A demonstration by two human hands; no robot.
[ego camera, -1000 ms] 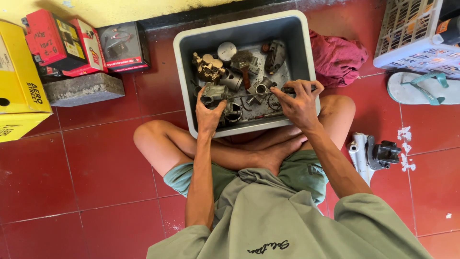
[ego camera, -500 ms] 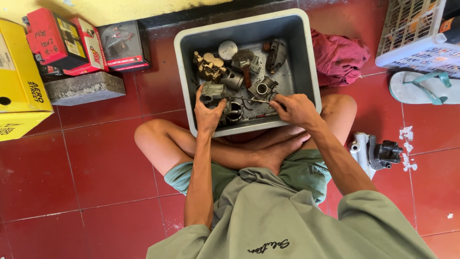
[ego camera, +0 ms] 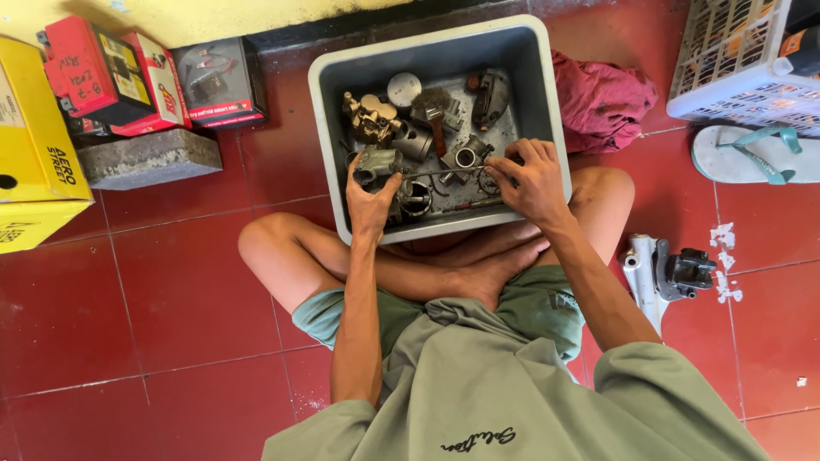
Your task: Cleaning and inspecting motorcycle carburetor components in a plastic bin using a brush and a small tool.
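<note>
Sliding inward along the thin rod, the right hand now pinches it; left hand grips a metal carburetor body.

One grey rectangular plastic tub sits under both hands, holding roughly ten small metal engine parts; the exact number is hard to tell. Left of the left hand: two red cardboard boxes, one yellow cardboard box, one grey concrete block. Right of the right hand: one crumpled pink cloth, one white sandal with teal straps.
</note>
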